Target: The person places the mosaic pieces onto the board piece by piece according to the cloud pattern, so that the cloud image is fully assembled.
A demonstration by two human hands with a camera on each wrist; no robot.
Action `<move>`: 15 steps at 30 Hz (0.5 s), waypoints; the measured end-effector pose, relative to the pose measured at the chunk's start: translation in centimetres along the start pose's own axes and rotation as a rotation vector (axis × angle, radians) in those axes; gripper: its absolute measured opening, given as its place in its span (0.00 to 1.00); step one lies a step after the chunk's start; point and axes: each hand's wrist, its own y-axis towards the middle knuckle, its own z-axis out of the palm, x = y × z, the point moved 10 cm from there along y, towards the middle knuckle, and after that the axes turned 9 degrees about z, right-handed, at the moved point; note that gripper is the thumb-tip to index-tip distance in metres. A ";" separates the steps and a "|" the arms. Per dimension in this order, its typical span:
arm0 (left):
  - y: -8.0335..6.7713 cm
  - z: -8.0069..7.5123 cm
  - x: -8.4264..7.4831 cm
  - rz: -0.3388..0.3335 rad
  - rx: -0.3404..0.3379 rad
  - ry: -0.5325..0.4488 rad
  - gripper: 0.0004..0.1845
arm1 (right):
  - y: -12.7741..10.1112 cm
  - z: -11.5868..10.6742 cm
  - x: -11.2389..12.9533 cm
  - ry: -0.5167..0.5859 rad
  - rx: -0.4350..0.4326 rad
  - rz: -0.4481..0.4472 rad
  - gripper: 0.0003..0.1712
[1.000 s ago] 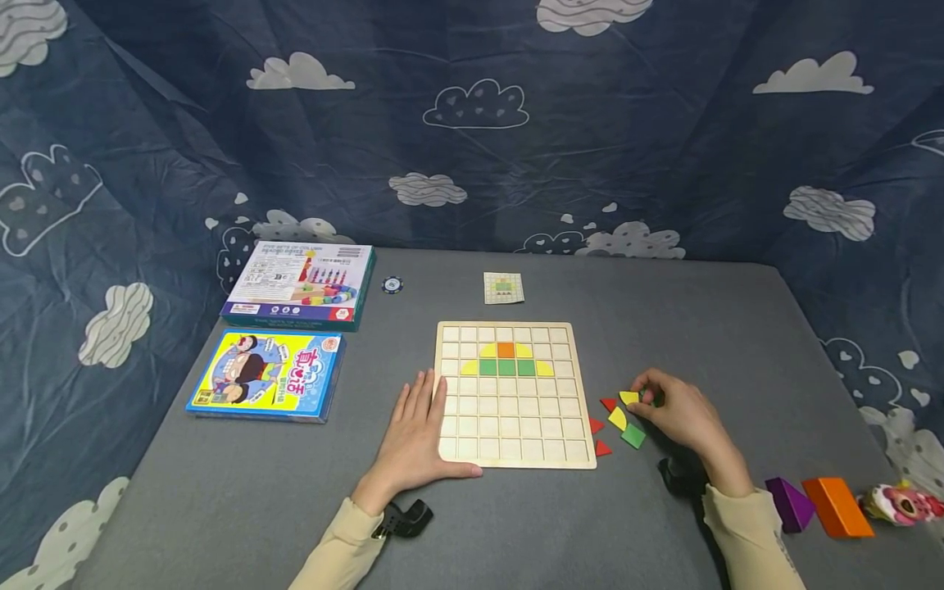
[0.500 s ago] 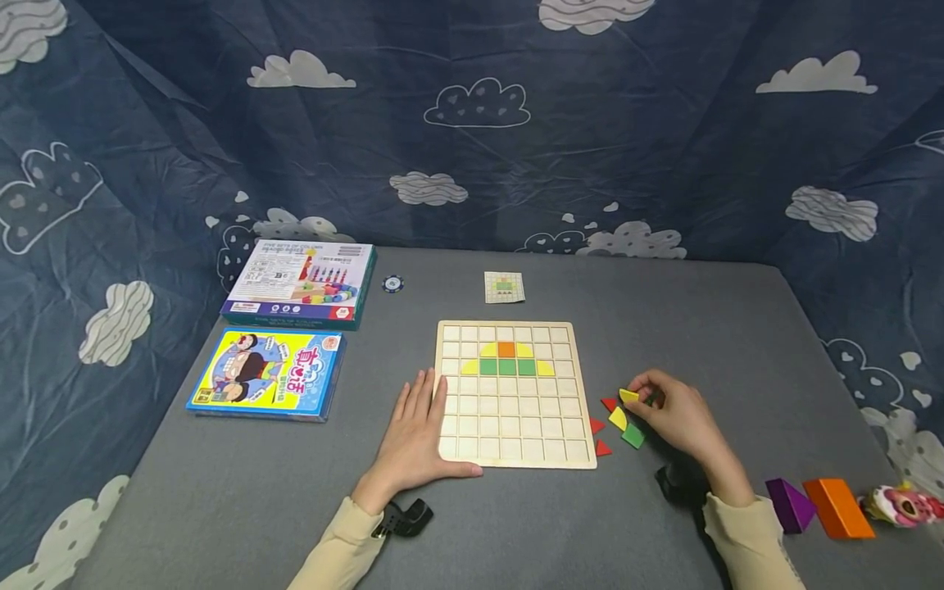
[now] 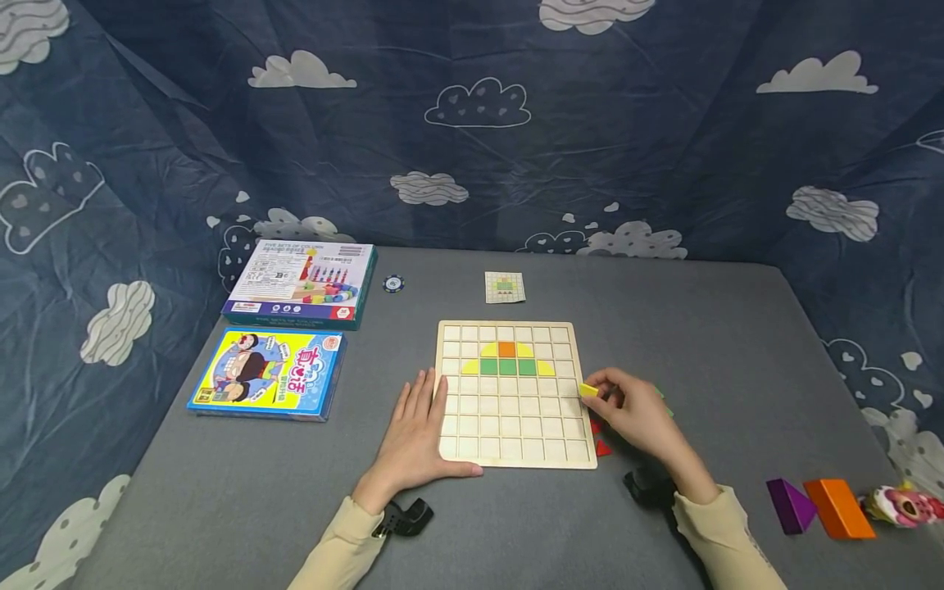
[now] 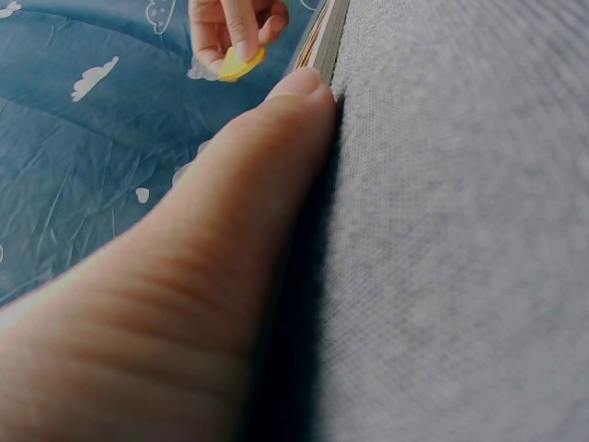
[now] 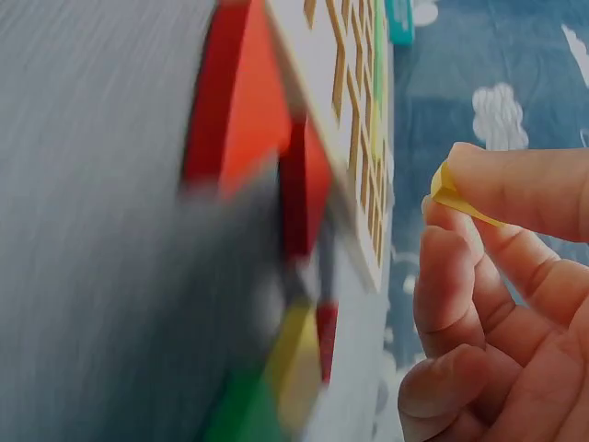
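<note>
On the wooden board (image 3: pixel 516 426), eight coloured tiles (image 3: pixel 506 360) sit.

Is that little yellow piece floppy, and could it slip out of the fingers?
The yellow piece probably stays stiff: it keeps its flat shape while the right hand pinches it. It looks light and thin, so only fingertips hold it, and it could slip.

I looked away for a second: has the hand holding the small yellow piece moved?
Yes. The right hand, pinching the small yellow piece, has moved left, from beside the loose pieces to the right edge of the wooden grid board.
</note>
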 end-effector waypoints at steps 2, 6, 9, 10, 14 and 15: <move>0.0 0.0 0.0 0.001 -0.002 0.002 0.73 | 0.3 0.7 0.7 0.013 0.026 -0.001 0.11; 0.0 0.0 0.0 0.001 -0.003 0.003 0.73 | 0.9 2.1 2.1 0.066 0.065 -0.016 0.11; -0.1 0.0 0.1 -0.004 -0.001 0.003 0.73 | 1.3 3.2 3.2 0.097 0.102 -0.034 0.12; -0.1 0.0 0.1 -0.005 0.001 0.003 0.72 | 1.5 3.6 3.6 0.103 0.110 -0.042 0.12; -0.1 0.1 0.1 -0.010 0.010 0.003 0.72 | 2.0 4.6 4.9 0.103 0.120 -0.070 0.11; -0.1 0.1 0.1 -0.010 0.013 0.003 0.72 | 2.1 4.9 5.3 0.099 0.118 -0.076 0.11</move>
